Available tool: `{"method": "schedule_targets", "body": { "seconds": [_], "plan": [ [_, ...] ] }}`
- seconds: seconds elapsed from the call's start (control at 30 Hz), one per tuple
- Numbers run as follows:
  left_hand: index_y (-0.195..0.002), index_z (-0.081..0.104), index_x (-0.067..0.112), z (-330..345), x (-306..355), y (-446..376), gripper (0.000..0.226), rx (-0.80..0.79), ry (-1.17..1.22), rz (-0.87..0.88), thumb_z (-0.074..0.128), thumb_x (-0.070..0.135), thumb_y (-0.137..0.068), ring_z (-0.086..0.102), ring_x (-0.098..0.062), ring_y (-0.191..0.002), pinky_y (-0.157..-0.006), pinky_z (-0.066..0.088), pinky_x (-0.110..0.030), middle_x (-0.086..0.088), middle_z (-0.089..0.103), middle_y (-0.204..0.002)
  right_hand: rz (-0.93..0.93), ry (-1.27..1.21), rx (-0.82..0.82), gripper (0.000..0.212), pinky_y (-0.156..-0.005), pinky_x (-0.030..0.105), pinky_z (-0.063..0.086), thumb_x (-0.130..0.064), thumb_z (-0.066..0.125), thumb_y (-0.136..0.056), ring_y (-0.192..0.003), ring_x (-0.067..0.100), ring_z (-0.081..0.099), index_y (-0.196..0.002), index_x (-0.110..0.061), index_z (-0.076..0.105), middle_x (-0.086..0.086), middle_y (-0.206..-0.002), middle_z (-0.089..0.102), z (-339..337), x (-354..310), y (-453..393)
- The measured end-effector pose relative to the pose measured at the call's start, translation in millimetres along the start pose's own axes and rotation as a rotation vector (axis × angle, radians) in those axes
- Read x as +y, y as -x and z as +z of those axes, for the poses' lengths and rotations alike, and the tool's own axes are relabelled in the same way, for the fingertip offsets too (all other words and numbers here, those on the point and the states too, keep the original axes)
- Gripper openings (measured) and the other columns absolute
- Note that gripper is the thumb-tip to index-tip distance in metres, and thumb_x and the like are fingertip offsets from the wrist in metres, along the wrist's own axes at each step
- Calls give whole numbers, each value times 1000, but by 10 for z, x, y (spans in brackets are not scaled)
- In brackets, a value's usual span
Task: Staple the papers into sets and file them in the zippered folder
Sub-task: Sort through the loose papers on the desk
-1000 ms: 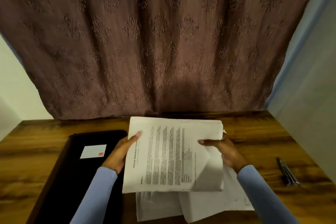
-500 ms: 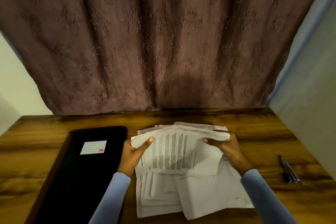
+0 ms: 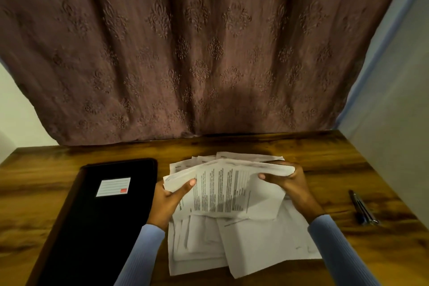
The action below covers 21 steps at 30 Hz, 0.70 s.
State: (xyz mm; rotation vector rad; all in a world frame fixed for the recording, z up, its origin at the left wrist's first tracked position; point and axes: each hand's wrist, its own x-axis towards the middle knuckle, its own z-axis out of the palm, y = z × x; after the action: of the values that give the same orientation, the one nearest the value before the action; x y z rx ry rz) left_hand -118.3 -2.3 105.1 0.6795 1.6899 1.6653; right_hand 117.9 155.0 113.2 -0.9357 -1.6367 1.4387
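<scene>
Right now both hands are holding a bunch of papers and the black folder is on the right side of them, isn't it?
Not quite. In the head view the left hand and right hand do hold the papers, but the folder lies to their left. On the right lies a dark stapler.

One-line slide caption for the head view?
Both hands, left and right, hold a printed paper stack above loose sheets on a wooden table, beside a closed black zippered folder.

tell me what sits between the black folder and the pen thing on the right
In the head view, between the zippered folder and the dark tool lie the loose papers, with both hands holding a sheaf above them.
</scene>
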Motion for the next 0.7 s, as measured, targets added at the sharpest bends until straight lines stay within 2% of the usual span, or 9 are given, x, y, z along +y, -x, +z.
{"method": "schedule_targets", "body": {
  "seconds": [0.07, 0.1, 0.23, 0.3, 0.4, 0.5, 0.57, 0.63, 0.7],
  "plan": [
    [-114, 63, 10, 18, -25, 23, 42, 11, -16, 0, 74, 20, -74, 68, -24, -98, -85, 55, -49, -9, 71, -106, 43, -31, 15, 90, -82, 40, 57, -59, 82, -46, -97, 20, 68, -121, -18, 56, 1, -112, 68, 14, 31, 38],
    [-115, 61, 10, 25, -35, 16, 43, 17, -15, 0, 74, 21, -75, 68, -24, -97, -85, 55, -49, -9, 70, -107, 46, -41, 20, 88, -82, 40, 57, -57, 83, -47, -97, 20, 68, -121, -18, 56, 1, -112, 68, 13, 44, 36],
    [-107, 64, 12, 29, -17, -19, 30, 43, 22, -2, 71, 16, -78, 71, -24, -90, -78, 58, -46, -9, 72, -101, 13, -75, 59, 41, -65, 23, 57, -21, 79, -62, -84, 14, 70, -100, -22, 63, -9, -92, 73, 12, -42, -26],
    [-109, 64, 12, 25, -43, -15, 32, 48, 21, -15, 71, 18, -79, 71, -25, -90, -78, 57, -48, -9, 72, -101, 30, -83, 56, 38, -64, 23, 57, -17, 78, -66, -83, 13, 70, -99, -25, 62, -11, -92, 71, 32, -34, -26],
    [-110, 64, 10, 47, -44, -21, 36, 39, 19, -6, 73, 21, -77, 70, -27, -91, -79, 57, -51, -11, 72, -102, 84, -108, 59, 52, -69, 33, 59, -24, 78, -68, -89, 20, 70, -115, -19, 56, 0, -104, 69, 40, 60, -6],
    [-105, 64, 10, 51, 4, -71, 27, 61, 58, -3, 71, 14, -79, 72, -19, -78, -63, 60, -34, -6, 73, -93, 53, -127, 88, 23, -62, 29, 58, -12, 69, -78, -81, 20, 71, -100, -16, 63, 2, -92, 73, -25, -29, -50],
    [-100, 64, 14, 41, 69, -83, 20, 71, 89, -2, 69, 11, -81, 72, -17, -73, -54, 57, -26, -2, 72, -88, -6, -99, 101, 14, -63, 28, 59, -6, 66, -81, -79, 20, 71, -94, -12, 66, 2, -86, 74, -84, -153, -102],
    [-103, 63, 12, 7, 118, -104, 23, 68, 85, 9, 69, 12, -81, 71, -21, -79, -59, 58, -29, -6, 72, -93, -55, -60, 95, 13, -67, 25, 58, -5, 65, -81, -80, 18, 71, -93, -10, 66, 3, -88, 74, -132, -270, -139],
    [-102, 63, 10, -20, 150, -127, 23, 62, 80, 17, 69, 11, -80, 70, -23, -83, -62, 58, -31, -8, 71, -95, -83, -29, 77, 13, -72, 30, 59, -6, 65, -82, -84, 25, 69, -94, -4, 67, 13, -92, 72, -161, -358, -175]
  ]
}}
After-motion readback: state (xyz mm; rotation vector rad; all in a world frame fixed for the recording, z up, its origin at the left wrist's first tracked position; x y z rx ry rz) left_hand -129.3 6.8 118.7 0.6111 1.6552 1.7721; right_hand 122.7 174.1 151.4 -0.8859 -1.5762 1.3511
